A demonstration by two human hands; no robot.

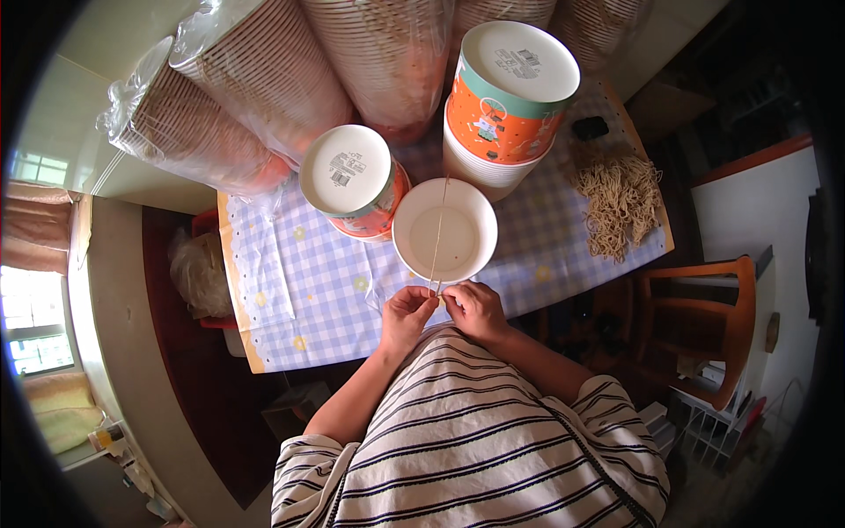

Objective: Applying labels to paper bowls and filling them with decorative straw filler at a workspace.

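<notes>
Head view: the left hand (407,317) and right hand (473,310) meet at the near rim of an open white tub (482,232), thumbs and fingers pinched narrow on a thin cord (437,238) that crosses its mouth; the exact grip is hard to make out, and where the cord goes past the far rim cannot be told. Plastic-wrapped stacks (264,84) at the back are cut off by the upper edge. An upturned orange tub (345,172) and a taller stack (503,123) hide parts of the blue-checked worktop (304,295), where a tangled string heap (619,207) lies far right, near an unclear dark object (590,128). Beyond are a bright window (35,321), left, and a wooden chair (739,348), right, amid deep shadow.
</notes>
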